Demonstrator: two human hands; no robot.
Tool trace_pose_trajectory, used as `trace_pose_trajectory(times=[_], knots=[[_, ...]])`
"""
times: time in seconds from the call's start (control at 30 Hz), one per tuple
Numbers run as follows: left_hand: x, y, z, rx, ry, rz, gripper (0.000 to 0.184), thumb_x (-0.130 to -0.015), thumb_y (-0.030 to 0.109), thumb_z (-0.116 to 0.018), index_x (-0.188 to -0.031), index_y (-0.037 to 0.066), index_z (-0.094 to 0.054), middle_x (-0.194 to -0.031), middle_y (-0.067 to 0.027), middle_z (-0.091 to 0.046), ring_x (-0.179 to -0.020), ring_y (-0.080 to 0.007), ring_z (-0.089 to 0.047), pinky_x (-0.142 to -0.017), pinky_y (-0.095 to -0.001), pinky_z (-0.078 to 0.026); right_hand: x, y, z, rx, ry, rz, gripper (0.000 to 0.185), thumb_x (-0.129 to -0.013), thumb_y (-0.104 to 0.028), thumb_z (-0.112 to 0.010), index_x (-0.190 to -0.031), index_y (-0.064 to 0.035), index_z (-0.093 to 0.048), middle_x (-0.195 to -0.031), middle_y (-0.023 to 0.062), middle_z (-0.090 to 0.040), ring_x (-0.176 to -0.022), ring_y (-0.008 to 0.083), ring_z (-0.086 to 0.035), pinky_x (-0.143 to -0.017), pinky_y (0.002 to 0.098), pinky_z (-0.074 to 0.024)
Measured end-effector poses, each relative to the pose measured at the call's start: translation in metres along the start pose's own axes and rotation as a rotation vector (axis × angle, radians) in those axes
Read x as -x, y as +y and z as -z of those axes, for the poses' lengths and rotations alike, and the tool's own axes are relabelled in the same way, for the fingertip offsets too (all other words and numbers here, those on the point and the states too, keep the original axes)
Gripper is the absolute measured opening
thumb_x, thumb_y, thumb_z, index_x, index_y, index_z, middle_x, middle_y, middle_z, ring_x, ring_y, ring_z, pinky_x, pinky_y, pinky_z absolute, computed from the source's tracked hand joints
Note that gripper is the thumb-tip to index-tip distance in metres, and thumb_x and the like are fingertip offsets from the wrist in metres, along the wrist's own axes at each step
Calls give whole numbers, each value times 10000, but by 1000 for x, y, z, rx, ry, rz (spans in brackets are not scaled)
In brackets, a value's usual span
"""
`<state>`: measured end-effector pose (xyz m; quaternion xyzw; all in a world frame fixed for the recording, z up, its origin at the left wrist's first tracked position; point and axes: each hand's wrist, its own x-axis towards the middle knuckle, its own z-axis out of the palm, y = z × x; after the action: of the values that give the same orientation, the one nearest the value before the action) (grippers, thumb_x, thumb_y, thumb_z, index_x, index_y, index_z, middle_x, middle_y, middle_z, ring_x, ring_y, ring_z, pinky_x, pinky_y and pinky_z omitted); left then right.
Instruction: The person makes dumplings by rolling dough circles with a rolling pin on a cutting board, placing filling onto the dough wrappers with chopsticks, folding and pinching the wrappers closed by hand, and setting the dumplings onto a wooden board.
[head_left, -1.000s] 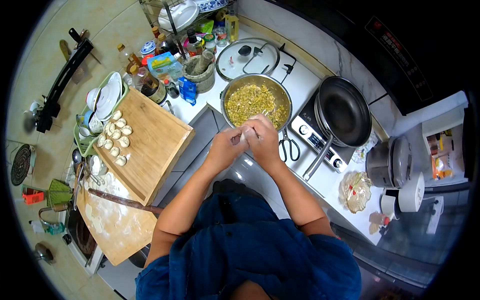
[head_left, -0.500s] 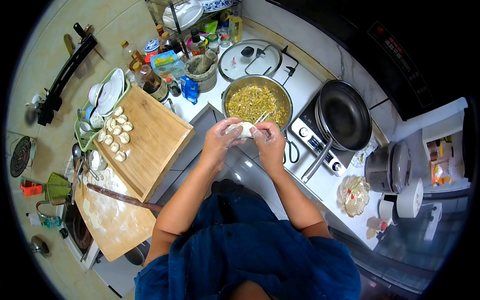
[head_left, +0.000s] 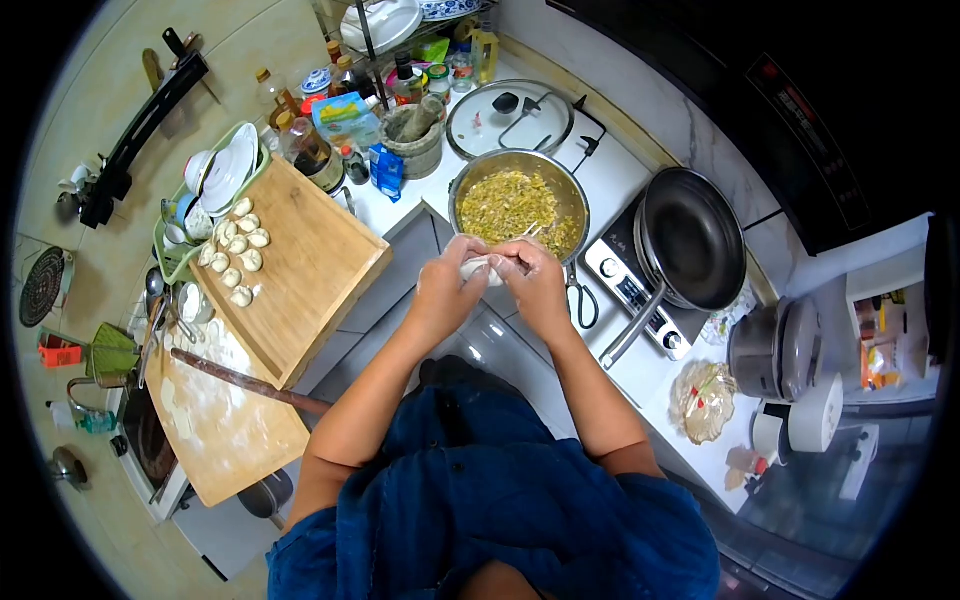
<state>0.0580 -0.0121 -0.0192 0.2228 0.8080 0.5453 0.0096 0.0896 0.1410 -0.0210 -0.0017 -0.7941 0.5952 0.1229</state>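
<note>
My left hand (head_left: 444, 290) and my right hand (head_left: 537, 287) meet in front of the metal bowl (head_left: 584, 228), pinching a white dough dumpling (head_left: 494, 276) between them. Fingers from both sides cover much of the dumpling, so its seam is hidden. Flour whitens the fingertips. Just beyond, the bowl holds a chopped yellow-green filling (head_left: 508, 203). Thin pale utensil ends (head_left: 535, 229) show at the bowl's near rim beside my right hand; what they belong to is hidden. On the wooden tray (head_left: 310, 265) to the left sit several shaped dumplings (head_left: 236, 243).
A floured board (head_left: 250, 450) with a rolling pin (head_left: 250, 383) lies at lower left. Right of the bowl are scissors (head_left: 584, 305) and a black frying pan (head_left: 692, 240) on an induction cooker (head_left: 632, 285). A glass lid (head_left: 510, 118) and stone mortar (head_left: 413, 150) stand behind.
My hands have drawn closer together and the fingers now close over the dumpling, which shows less than before. The view has shifted slightly.
</note>
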Motion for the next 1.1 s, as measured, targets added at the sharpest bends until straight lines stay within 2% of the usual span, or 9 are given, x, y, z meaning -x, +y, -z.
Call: trace_pose_trajectory(times=[0.03, 0.17, 0.23, 0.37, 0.47, 0.57, 0.73, 0.93, 1.1], knots=[[2, 1, -1, 65, 24, 63, 222, -843, 85, -603, -1039, -8, -557, -955, -204, -668, -895, -314, -667, -761, -361, -514, 2, 0, 0, 33, -4, -1, 106, -814, -60, -643, -894, 3, -674, -879, 123, -617, -790, 219, -599, -720, 306, -479], [12, -15, -5, 389, 52, 269, 200, -846, 68, -611, -1021, -2, -544, -938, -124, -660, -853, -185, -645, -719, -304, -518, 9, -2, -5, 140, -2, 36, 134, -835, -66, -636, -944, 4, -673, -882, 120, -614, -805, 204, -601, -731, 292, -473], [17, -10, 1, 547, 49, 365, 192, -846, 63, -615, -1016, -1, -554, -935, -77, -642, -837, -131, -613, -697, -274, -515, 10, -9, -8, 34, -7, 18, 167, -866, -72, -614, -1007, 0, -666, -890, 91, -606, -832, 165, -582, -750, 270, -452], [32, -12, 15, 552, 139, 366, 165, -844, 36, -604, -1000, -1, -567, -924, -64, -625, -808, -124, -595, -679, -261, -512, 15, -12, -25, -392, -73, -190, 206, -898, -76, -589, -1072, 13, -654, -941, 66, -593, -890, 136, -557, -796, 247, -428], [49, -15, 27, 495, 131, 396, 157, -849, 11, -587, -1002, -7, -561, -940, -76, -617, -828, -128, -590, -682, -263, -512, 16, -3, -33, -268, -254, -118, 217, -885, -60, -598, -1080, 15, -657, -934, 79, -603, -869, 150, -585, -774, 259, -452], [66, -19, 40, 408, 132, 427, 155, -850, 13, -592, -1000, -2, -559, -935, -71, -616, -829, -127, -589, -691, -263, -509, 17, 1, -47, -110, -350, -47, 167, -860, -51, -615, -998, 12, -687, -887, 87, -618, -816, 155, -597, -727, 261, -462], [93, -22, 64, 507, 265, 436, 155, -862, 42, -611, -1003, 8, -554, -930, -67, -614, -830, -126, -588, -694, -260, -503, 28, -18, -85, 49, -278, 197, 148, -823, -46, -636, -946, -2, -705, -818, 109, -629, -756, 197, -604, -693, 291, -472], [132, -40, 110, 425, 252, 369, 189, -883, 94, -632, -1033, 24, -539, -970, -69, -598, -873, -123, -578, -688, -262, -494, 42, -46, -138, -1, -377, 214, 118, -807, -17, -651, -911, 0, -703, -796, 107, -624, -736, 199, -590, -683, 294, -468], [178, -52, 155, 1012, 483, 565, 243, -890, 110, -630, -1081, -13, -543, -993, -78, -604, -886, -152, -607, -741, -274, -530, 64, -69, -197, 12, -364, 267, 107, -803, -32, -669, -905, -7, -693, -797, 106, -602, -728, 217, -583, -666, 312, -462]])
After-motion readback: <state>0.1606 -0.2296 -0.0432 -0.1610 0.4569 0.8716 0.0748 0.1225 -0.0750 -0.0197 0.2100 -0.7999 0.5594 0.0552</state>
